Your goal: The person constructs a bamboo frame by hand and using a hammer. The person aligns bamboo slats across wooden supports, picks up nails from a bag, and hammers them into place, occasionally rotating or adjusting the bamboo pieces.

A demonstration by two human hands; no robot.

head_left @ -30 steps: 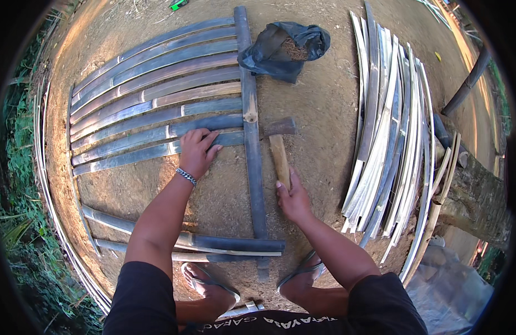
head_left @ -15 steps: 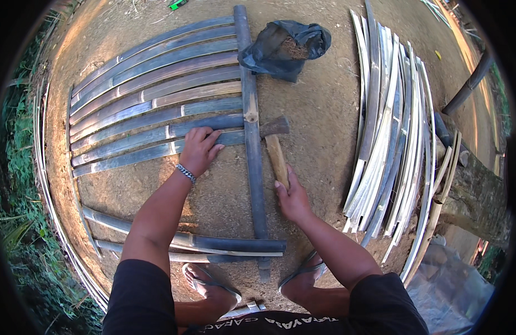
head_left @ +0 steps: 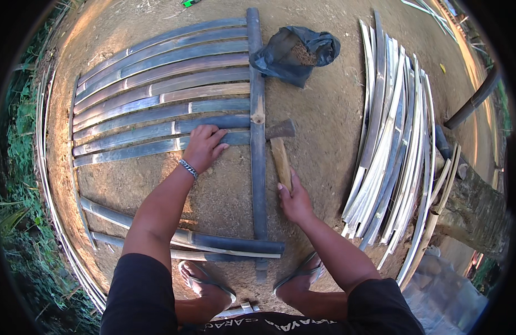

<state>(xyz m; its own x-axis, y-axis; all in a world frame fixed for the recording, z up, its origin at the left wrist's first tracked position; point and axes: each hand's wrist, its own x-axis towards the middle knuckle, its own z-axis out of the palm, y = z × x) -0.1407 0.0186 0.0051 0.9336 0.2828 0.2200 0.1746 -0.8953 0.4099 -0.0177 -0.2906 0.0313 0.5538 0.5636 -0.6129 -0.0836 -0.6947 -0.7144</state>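
Gripping the wooden handle of a hatchet (head_left: pixel 281 159), our right hand (head_left: pixel 296 202) is clamped around its lower part, just right of a long dark bamboo pole (head_left: pixel 259 190). The hatchet's dark metal head points away from us, close by the pole; whether the two touch, we cannot tell. Our left hand (head_left: pixel 204 147), a chain bracelet (head_left: pixel 189 169) at its wrist, rests on the nearest bamboo slat (head_left: pixel 129 152) of a spaced row, its thumb and forefinger apart; we cannot tell whether its fingers close on the slat. That slat lies on the bare ground (head_left: pixel 319 111), running from a thin strip (head_left: pixel 71 128) at the left to the pole. Nearer our feet, two more bamboo lengths (head_left: pixel 241 244) lie crosswise over the pole's near end. Beside the pole's far part we see a crumpled dark plastic bag (head_left: pixel 277 56), open, with a brown heap (head_left: pixel 303 54) inside. To our right lies a long pile of split bamboo strips (head_left: pixel 392 139), pale and dark, and past it a thick log (head_left: pixel 475 206). A translucent plastic sheet (head_left: pixel 439 287) spreads at the lower right.
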